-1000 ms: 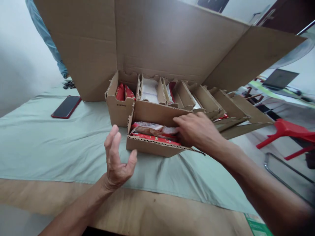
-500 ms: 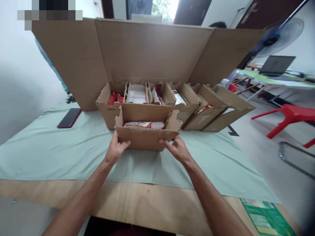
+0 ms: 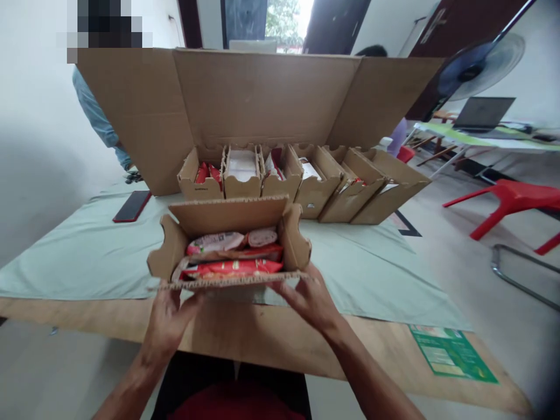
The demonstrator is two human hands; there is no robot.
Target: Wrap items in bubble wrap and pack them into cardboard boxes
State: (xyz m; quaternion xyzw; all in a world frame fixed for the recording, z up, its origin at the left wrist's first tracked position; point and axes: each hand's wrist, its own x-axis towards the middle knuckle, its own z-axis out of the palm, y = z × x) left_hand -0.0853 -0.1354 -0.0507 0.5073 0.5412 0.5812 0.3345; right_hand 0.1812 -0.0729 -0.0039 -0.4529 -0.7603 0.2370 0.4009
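Note:
Between my two hands is an open cardboard box (image 3: 236, 213), tilted so that its inside faces me. My left hand (image 3: 168, 321) grips its lower left corner, and my right hand (image 3: 308, 297) grips the lower right; most fingertips are hidden under or behind the box. Inside lie a red packet (image 3: 236, 267), a pinkish-white packet (image 3: 216, 241) and a rolled, pale packet (image 3: 262, 236). Behind it stands a row of several cardboard boxes (image 3: 242, 186) holding packets and white items. The boxes at the right end of that row lean.
A tall folded cardboard panel (image 3: 266, 99) stands behind the row. A phone (image 3: 132, 206) lies on the pale green cloth (image 3: 367, 280). At the table's front right is a green printed sheet (image 3: 452, 353). A person's sleeve (image 3: 94, 111) shows at left, and a red stool (image 3: 511, 201) stands at right.
The box in my hands has come toward me, away from the row, and tipped so more packets show inside. Both hands moved back with it, and the view shifted slightly.

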